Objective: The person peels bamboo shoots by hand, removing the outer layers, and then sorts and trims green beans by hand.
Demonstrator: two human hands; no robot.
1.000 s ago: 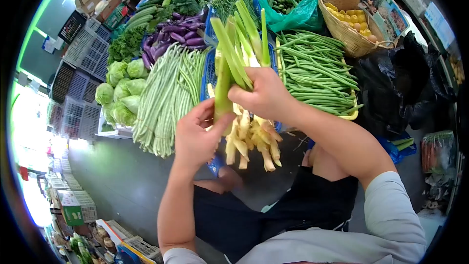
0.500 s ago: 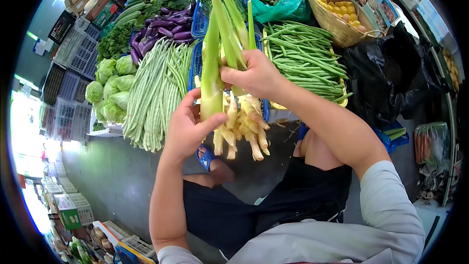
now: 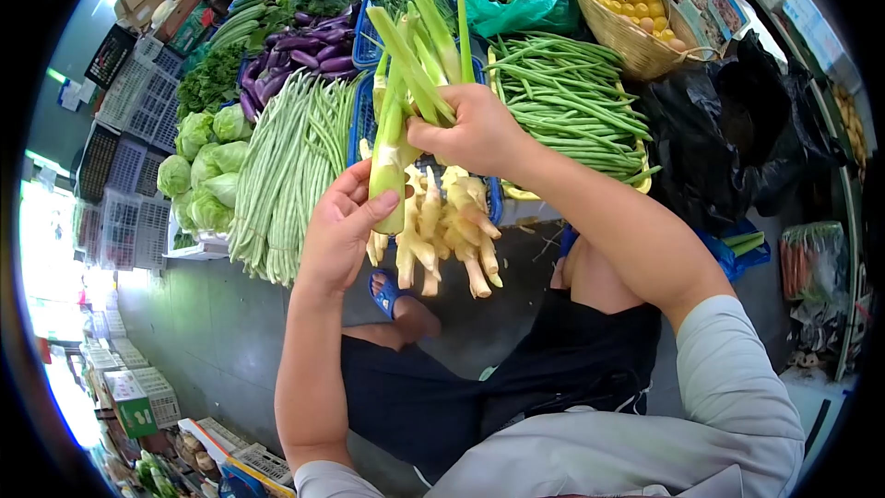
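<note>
My left hand [image 3: 337, 226] is wrapped round the pale lower end of a water bamboo shoot [image 3: 387, 180], thumb across its front. The shoot leans slightly, its long green leaves pointing up and away. My right hand [image 3: 475, 134] is closed on an outer leaf [image 3: 403, 60] of that shoot, which slants off to the left at its top. Part of the shoot is hidden behind my right fingers. More green stalks [image 3: 438, 32] stand behind it in a blue basket [image 3: 362, 120]. Just below my hands lies pale ginger [image 3: 447, 226] at the basket's front edge.
Long beans [image 3: 281, 175], cabbages [image 3: 207, 166] and eggplants [image 3: 295, 51] lie to the left. Green beans [image 3: 562, 101] fill a yellow-edged tray on the right, with a wicker basket [image 3: 613, 37] behind and a black plastic bag [image 3: 719, 129] beside it.
The outer leaf in my right hand has swung away from the other leaves, its top tipping left. My left hand and the shoot's base have shifted slightly left.
</note>
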